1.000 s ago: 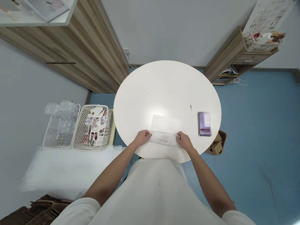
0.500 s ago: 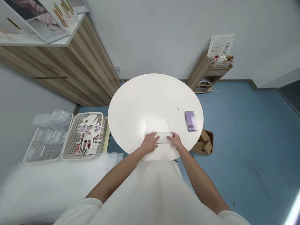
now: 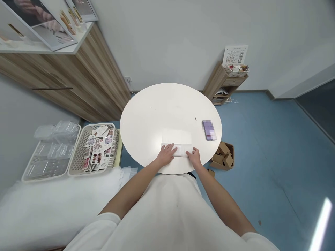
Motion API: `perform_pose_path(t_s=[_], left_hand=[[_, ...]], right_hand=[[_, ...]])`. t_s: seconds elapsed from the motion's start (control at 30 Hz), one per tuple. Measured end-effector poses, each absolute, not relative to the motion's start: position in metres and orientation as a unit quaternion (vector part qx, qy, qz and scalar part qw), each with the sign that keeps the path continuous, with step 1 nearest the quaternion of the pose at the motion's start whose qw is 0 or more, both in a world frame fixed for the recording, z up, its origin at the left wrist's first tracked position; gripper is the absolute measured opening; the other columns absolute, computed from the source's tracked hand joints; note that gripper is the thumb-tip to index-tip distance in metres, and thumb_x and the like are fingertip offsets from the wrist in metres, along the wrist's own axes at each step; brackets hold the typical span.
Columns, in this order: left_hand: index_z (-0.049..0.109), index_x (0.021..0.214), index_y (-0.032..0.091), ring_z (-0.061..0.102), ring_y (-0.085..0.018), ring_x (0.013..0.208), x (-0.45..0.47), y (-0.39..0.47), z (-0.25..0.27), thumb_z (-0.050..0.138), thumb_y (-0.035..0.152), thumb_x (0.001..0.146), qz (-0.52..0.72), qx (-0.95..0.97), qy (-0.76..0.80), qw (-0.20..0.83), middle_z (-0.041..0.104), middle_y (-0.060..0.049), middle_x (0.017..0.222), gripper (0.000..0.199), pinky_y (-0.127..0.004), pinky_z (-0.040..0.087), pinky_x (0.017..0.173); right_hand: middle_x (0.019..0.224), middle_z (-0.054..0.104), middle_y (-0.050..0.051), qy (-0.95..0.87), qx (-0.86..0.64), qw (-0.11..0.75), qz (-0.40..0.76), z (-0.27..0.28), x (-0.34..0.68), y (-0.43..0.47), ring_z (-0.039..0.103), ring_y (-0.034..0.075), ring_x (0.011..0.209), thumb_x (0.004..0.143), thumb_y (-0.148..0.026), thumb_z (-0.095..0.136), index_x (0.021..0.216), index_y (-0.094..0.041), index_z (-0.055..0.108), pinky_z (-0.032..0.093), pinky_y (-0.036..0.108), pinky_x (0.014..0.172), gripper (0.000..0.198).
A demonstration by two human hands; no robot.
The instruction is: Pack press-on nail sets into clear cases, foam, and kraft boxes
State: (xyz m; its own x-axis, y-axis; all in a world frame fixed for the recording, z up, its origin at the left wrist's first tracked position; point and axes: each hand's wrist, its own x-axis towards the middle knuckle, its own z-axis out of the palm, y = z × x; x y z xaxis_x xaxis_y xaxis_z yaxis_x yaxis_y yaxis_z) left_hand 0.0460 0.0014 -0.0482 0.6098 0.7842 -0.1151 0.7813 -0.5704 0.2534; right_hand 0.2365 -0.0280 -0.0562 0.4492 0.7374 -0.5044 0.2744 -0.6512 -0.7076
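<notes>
Near the front edge of the white oval table (image 3: 146, 118) lies a thin white sheet (image 3: 180, 150), its near part folded into a flat strip. Whether it is paper, foam or a plastic bag I cannot tell. My left hand (image 3: 166, 155) rests palm down on the strip's left end, fingers stretched out. At the strip's right end is my right hand (image 3: 194, 157), its thumb on the sheet and its other fingers apart from the thumb by the edge. The sheet's far part spreads flat beyond the strip and barely stands out from the tabletop.
A purple, pixelated phone-like item (image 3: 209, 130) lies on the table's right. Left of the table are a white basket of printed cards (image 3: 75, 162) and a tray of clear plastic boxes (image 3: 31, 167). A cardboard box (image 3: 222, 166) stands on the floor at right, a small cabinet (image 3: 216, 82) behind.
The view has shifted slightly. My right hand's fingers have spread a little at the strip's right end, while my left hand stays flat on the left end.
</notes>
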Motion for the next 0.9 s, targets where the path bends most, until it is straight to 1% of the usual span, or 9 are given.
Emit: perform_pose_path(t_s=[0.13, 0.2, 0.33, 0.47, 0.57, 0.63, 0.73, 0.8, 0.9], left_hand=[[0.039, 0.124, 0.026, 0.028, -0.026, 0.124, 0.047, 0.006, -0.049, 0.047, 0.024, 0.076, 0.017, 0.881, 0.446, 0.158, 0.033, -0.009, 0.136, 0.048, -0.045, 0.024, 0.097], [0.039, 0.123, 0.026, 0.029, -0.027, 0.124, 0.047, 0.005, -0.05, 0.048, 0.024, 0.075, 0.027, 0.877, 0.447, 0.172, 0.033, -0.009, 0.136, 0.049, -0.045, 0.024, 0.097], [0.038, 0.124, 0.026, 0.029, -0.026, 0.124, 0.046, 0.004, -0.052, 0.047, 0.021, 0.076, 0.03, 0.876, 0.444, 0.187, 0.033, -0.009, 0.136, 0.049, -0.046, 0.023, 0.097], [0.04, 0.121, 0.027, 0.026, -0.025, 0.126, 0.046, 0.006, -0.048, 0.048, 0.019, 0.075, 0.023, 0.878, 0.44, 0.187, 0.032, -0.007, 0.137, 0.047, -0.046, 0.023, 0.098], [0.042, 0.118, 0.027, 0.02, -0.026, 0.128, 0.043, 0.004, -0.045, 0.048, 0.022, 0.075, 0.035, 0.872, 0.452, 0.183, 0.029, -0.005, 0.139, 0.044, -0.048, 0.018, 0.1], [0.04, 0.12, 0.026, 0.017, -0.028, 0.129, 0.036, 0.001, -0.045, 0.048, 0.026, 0.076, 0.048, 0.844, 0.5, 0.185, 0.024, -0.007, 0.141, 0.046, -0.049, 0.018, 0.099], [0.033, 0.125, 0.021, 0.021, -0.032, 0.127, 0.023, -0.01, -0.051, 0.048, 0.035, 0.076, 0.063, 0.729, 0.644, 0.224, 0.022, -0.013, 0.14, 0.053, -0.05, 0.027, 0.094], [0.03, 0.126, 0.018, 0.028, -0.033, 0.123, 0.016, -0.019, -0.057, 0.048, 0.039, 0.075, 0.076, 0.633, 0.719, 0.277, 0.027, -0.017, 0.136, 0.057, -0.048, 0.033, 0.089], [0.031, 0.122, 0.016, 0.037, -0.029, 0.118, 0.016, -0.03, -0.067, 0.049, 0.04, 0.075, 0.126, 0.552, 0.742, 0.36, 0.037, -0.018, 0.127, 0.056, -0.043, 0.037, 0.088]], right_hand=[[0.099, 0.059, 0.009, -0.341, -0.793, 0.27, 0.426, -0.054, 0.238, -0.023, 0.058, 0.019, 0.085, 0.066, -0.035, 0.054, 0.103, -0.017, 0.05, 0.045, 0.029, 0.072, 0.042], [0.09, 0.061, 0.007, -0.359, -0.784, 0.271, 0.429, -0.052, 0.236, -0.021, 0.058, 0.019, 0.077, 0.067, -0.034, 0.051, 0.092, -0.017, 0.054, 0.046, 0.029, 0.067, 0.03], [0.086, 0.061, 0.004, -0.399, -0.765, 0.279, 0.422, -0.045, 0.223, -0.017, 0.056, 0.017, 0.075, 0.069, -0.03, 0.048, 0.088, -0.018, 0.054, 0.045, 0.029, 0.069, 0.024], [0.087, 0.061, 0.002, -0.492, -0.697, 0.264, 0.449, -0.04, 0.205, -0.008, 0.056, 0.014, 0.078, 0.072, -0.031, 0.046, 0.091, -0.02, 0.056, 0.045, 0.026, 0.072, 0.024], [0.094, 0.06, 0.004, -0.593, -0.65, 0.215, 0.424, -0.039, 0.198, -0.003, 0.055, 0.015, 0.085, 0.079, -0.025, 0.036, 0.096, -0.02, 0.057, 0.043, 0.028, 0.077, 0.027], [0.098, 0.057, 0.008, -0.627, -0.65, 0.194, 0.384, -0.041, 0.198, -0.003, 0.053, 0.018, 0.091, 0.078, -0.019, 0.035, 0.098, -0.018, 0.057, 0.041, 0.032, 0.081, 0.029], [0.11, 0.051, 0.013, -0.671, -0.662, 0.159, 0.294, -0.047, 0.201, -0.006, 0.046, 0.025, 0.103, 0.076, -0.017, 0.041, 0.104, -0.017, 0.055, 0.038, 0.038, 0.084, 0.032], [0.122, 0.045, 0.012, -0.698, -0.662, 0.137, 0.236, -0.052, 0.2, -0.01, 0.04, 0.027, 0.112, 0.076, -0.017, 0.042, 0.113, -0.019, 0.049, 0.036, 0.04, 0.087, 0.038], [0.135, 0.035, 0.008, -0.719, -0.644, 0.135, 0.224, -0.063, 0.197, -0.016, 0.028, 0.025, 0.124, 0.078, -0.014, 0.037, 0.126, -0.021, 0.036, 0.031, 0.041, 0.095, 0.049]])
